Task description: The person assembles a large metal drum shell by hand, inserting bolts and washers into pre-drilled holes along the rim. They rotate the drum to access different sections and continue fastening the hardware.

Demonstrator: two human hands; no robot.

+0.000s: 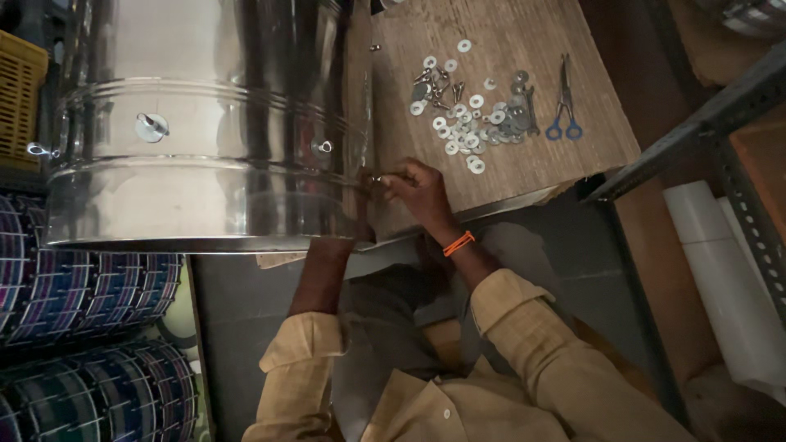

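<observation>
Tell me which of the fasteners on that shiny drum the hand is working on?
The one at the drum's right edge, pinched by the right hand. The other fasteners, a washer-backed bolt, a small one and one at the far left, are untouched.

Shiny silver drum (205, 139), blue-handled pliers (564, 106), brown wooden counter (524, 41), orange wristband (459, 243), yellow crate (20, 98), purple-striped rolls (90, 286).

A small metalworking workshop is suggested by a rough wooden bench (524, 176) strewn with washers (471, 123) and pliers (564, 106), a large steel drum (205, 123), and slotted metal shelving (704, 123).
</observation>
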